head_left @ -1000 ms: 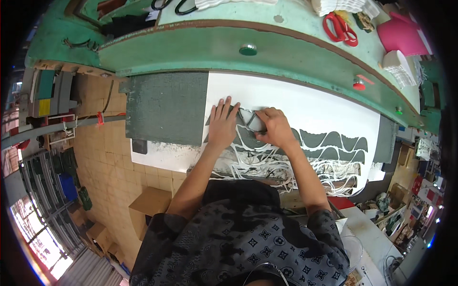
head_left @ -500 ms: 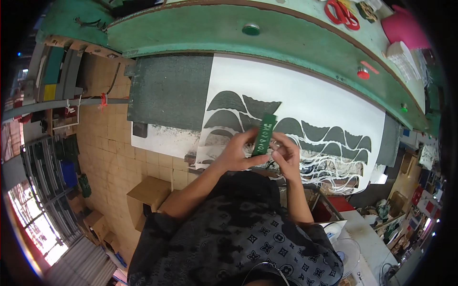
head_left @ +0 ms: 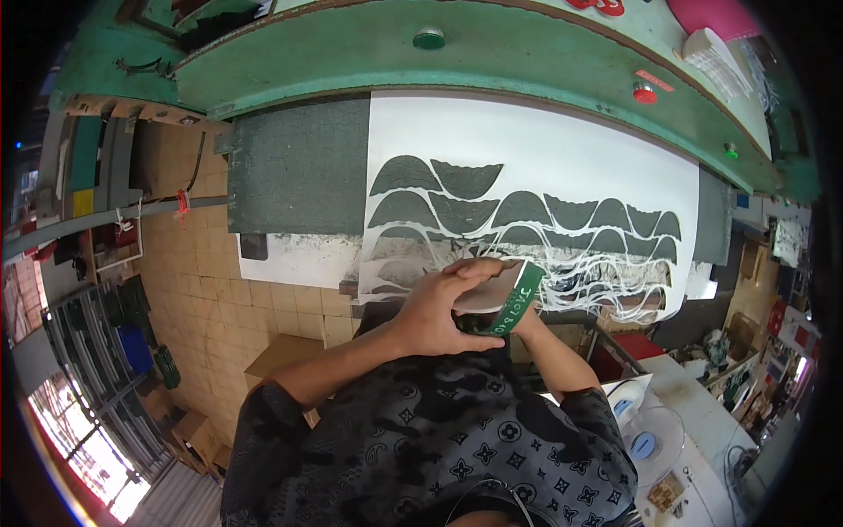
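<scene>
Green band (head_left: 516, 299) with a pale curved piece (head_left: 486, 297) against it, being held close to the chest, just below the near edge of the white sheet (head_left: 544, 149). Left hand (head_left: 443, 307) wrapping over both, fingers clamped together around them; right hand (head_left: 524, 323) mostly hidden underneath, finger state impossible to tell. Dark cut shapes (head_left: 518, 211) lying in rows across the sheet, green machine frame (head_left: 492, 53) arching beyond.

Green cutting die (head_left: 516, 300), curved, with white piece inside, held tilted above white sheet (head_left: 562, 162).
</scene>
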`<action>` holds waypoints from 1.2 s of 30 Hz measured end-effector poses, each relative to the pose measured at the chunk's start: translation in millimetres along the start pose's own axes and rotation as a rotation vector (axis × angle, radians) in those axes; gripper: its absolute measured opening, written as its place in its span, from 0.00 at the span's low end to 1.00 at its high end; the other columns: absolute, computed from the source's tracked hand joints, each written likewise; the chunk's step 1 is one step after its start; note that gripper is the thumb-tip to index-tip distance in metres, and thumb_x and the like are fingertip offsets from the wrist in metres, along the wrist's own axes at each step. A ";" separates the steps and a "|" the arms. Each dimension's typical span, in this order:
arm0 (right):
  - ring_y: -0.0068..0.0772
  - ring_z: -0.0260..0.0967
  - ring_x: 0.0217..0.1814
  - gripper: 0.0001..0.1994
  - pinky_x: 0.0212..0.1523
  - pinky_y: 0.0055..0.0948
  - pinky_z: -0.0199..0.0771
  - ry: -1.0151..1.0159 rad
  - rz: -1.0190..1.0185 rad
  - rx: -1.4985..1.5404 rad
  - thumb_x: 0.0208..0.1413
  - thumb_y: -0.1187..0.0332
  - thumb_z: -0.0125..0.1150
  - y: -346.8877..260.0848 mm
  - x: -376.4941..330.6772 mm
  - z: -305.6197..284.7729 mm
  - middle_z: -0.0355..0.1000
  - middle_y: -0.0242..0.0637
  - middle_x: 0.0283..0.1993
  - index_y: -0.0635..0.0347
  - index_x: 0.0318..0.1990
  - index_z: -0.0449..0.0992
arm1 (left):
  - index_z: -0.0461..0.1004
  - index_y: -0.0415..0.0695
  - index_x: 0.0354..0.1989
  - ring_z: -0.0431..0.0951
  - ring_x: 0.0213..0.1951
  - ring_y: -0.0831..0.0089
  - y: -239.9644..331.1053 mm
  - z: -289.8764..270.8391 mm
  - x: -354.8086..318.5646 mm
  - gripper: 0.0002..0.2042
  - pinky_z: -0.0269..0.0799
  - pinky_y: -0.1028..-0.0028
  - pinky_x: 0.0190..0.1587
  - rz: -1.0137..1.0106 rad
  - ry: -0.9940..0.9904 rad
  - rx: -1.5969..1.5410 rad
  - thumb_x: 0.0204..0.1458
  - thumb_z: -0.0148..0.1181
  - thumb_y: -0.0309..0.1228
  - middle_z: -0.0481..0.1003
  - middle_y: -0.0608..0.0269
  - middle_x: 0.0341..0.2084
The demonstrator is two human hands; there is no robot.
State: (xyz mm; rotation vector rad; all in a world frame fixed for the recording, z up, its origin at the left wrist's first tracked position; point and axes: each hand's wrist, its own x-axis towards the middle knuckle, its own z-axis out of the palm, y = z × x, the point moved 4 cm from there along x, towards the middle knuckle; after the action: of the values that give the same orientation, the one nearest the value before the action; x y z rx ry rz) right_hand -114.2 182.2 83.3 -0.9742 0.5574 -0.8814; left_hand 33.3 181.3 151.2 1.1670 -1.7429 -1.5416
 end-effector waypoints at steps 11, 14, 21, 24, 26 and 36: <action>0.42 0.80 0.58 0.24 0.58 0.37 0.81 0.031 0.098 -0.255 0.46 0.74 0.78 -15.9 0.5 43.3 0.80 0.51 0.58 0.66 0.54 0.81 | 0.77 0.31 0.57 0.88 0.40 0.61 -16.8 -30.9 -32.9 0.29 0.79 0.68 0.42 0.349 -0.004 -0.269 0.56 0.75 0.43 0.84 0.49 0.38; 0.43 0.77 0.64 0.27 0.63 0.37 0.78 -0.032 0.042 -0.501 0.49 0.80 0.71 -29.8 -3.2 65.0 0.76 0.49 0.65 0.63 0.61 0.79 | 0.79 0.35 0.54 0.87 0.40 0.57 -22.5 -44.3 -40.0 0.20 0.79 0.67 0.42 0.355 -0.139 -0.229 0.59 0.70 0.36 0.84 0.50 0.39; 0.51 0.79 0.60 0.28 0.62 0.43 0.80 0.353 0.386 -0.219 0.61 0.81 0.57 -33.7 -74.4 4.0 0.71 0.56 0.67 0.68 0.70 0.66 | 0.82 0.40 0.44 0.82 0.39 0.54 -58.7 -223.4 -24.1 0.10 0.77 0.62 0.45 -0.046 0.469 0.079 0.60 0.64 0.33 0.80 0.55 0.32; 0.52 0.80 0.57 0.21 0.59 0.44 0.82 0.772 0.477 -0.150 0.69 0.77 0.50 -28.4 -34.8 -25.4 0.72 0.60 0.63 0.69 0.68 0.62 | 0.80 0.40 0.49 0.76 0.49 0.54 -115.9 -223.1 16.3 0.15 0.69 0.57 0.57 -0.026 0.461 0.626 0.58 0.68 0.37 0.76 0.52 0.42; 0.47 0.77 0.57 0.20 0.55 0.43 0.80 0.858 0.287 0.232 0.73 0.75 0.45 18.5 -21.1 -86.4 0.73 0.54 0.59 0.69 0.70 0.59 | 0.77 0.42 0.55 0.73 0.54 0.51 -158.5 -191.7 34.7 0.22 0.66 0.54 0.60 -0.056 0.627 0.772 0.55 0.71 0.38 0.73 0.49 0.50; 0.56 0.63 0.73 0.32 0.64 0.49 0.76 0.843 0.493 0.275 0.72 0.58 0.57 24.9 0.4 -136.3 0.62 0.65 0.71 0.79 0.69 0.60 | 0.59 0.43 0.73 0.68 0.63 0.42 -131.5 26.2 135.2 0.44 0.62 0.52 0.68 0.009 0.457 0.450 0.48 0.76 0.37 0.62 0.40 0.66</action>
State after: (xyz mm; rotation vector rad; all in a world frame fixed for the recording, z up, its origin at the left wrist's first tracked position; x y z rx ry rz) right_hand -206.4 124.8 -2.8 -0.1497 1.2878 -0.8621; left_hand -20.9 81.5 -1.6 1.5738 -1.8037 -0.7971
